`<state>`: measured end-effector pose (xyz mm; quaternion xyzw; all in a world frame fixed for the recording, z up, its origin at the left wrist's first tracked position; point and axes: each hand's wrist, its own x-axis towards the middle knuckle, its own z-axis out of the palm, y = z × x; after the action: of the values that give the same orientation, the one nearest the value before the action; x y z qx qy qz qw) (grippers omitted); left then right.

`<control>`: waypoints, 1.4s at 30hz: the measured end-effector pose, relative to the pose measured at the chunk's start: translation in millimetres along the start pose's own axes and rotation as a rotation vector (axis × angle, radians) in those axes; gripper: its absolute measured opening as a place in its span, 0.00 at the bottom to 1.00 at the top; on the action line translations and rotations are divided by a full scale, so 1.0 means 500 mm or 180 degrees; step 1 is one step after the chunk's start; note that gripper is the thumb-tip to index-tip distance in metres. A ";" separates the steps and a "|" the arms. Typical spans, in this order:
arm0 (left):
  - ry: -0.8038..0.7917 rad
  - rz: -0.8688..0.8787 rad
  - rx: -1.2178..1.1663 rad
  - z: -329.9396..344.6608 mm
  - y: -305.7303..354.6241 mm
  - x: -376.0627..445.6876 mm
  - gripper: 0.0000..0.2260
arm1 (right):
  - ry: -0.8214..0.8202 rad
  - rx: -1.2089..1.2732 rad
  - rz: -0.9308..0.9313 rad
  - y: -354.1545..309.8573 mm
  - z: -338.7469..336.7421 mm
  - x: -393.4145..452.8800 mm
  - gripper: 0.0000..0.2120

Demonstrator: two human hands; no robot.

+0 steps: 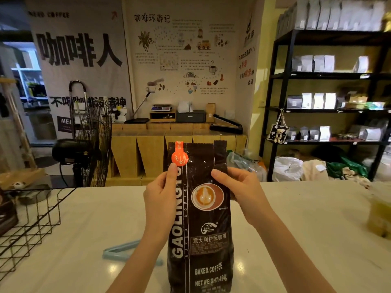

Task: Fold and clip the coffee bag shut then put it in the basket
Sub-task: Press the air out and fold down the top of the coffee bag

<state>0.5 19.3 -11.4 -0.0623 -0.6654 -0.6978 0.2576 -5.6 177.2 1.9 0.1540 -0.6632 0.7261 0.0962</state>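
A tall dark coffee bag point(201, 225) with white lettering and an orange seal stands upright on the white counter point(296, 229), its top unfolded. My left hand point(160, 199) grips the bag's upper left edge just under the orange seal. On the upper right edge my right hand point(239, 187) pinches the bag's side gusset. A pale blue bag clip point(122, 250) lies flat on the counter to the left of the bag, partly behind my left forearm. The black wire basket point(31, 225) sits at the counter's left side.
A yellowish container point(378, 216) stands at the counter's right edge. Beyond the counter are a black floor fan point(88, 144), wooden cabinets and black shelves point(330, 111) holding several bags.
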 end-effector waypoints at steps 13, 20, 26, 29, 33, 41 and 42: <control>0.0536 0.0715 0.0696 -0.001 -0.011 -0.016 0.20 | 0.0569 -0.0382 -0.0809 0.020 0.017 -0.005 0.03; 0.0416 0.0600 0.0466 -0.005 -0.008 -0.015 0.22 | 0.0599 -0.0265 -0.0662 0.022 0.013 -0.007 0.03; 0.0287 0.0546 0.0606 -0.003 -0.009 -0.011 0.20 | 0.0593 -0.1056 -0.0322 0.027 0.028 -0.016 0.23; 0.0197 0.0619 0.0839 -0.007 -0.018 -0.012 0.19 | 0.0790 -0.1211 -0.0440 0.031 0.032 -0.019 0.20; 0.0201 0.0623 0.0943 -0.009 -0.022 -0.012 0.18 | 0.1040 -0.1292 -0.0610 0.038 0.035 -0.018 0.21; 0.0228 0.0459 0.0641 -0.009 -0.022 -0.017 0.19 | 0.1284 -0.1031 -0.0747 0.047 0.041 -0.017 0.19; 0.0205 0.0416 0.0603 -0.009 -0.021 -0.017 0.19 | 0.1253 -0.0990 -0.0730 0.048 0.041 -0.017 0.19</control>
<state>4.5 17.3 -24.9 -0.0585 -0.7143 -0.6152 0.3285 -3.9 155.0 -21.8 0.0674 -0.7135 0.6158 0.3273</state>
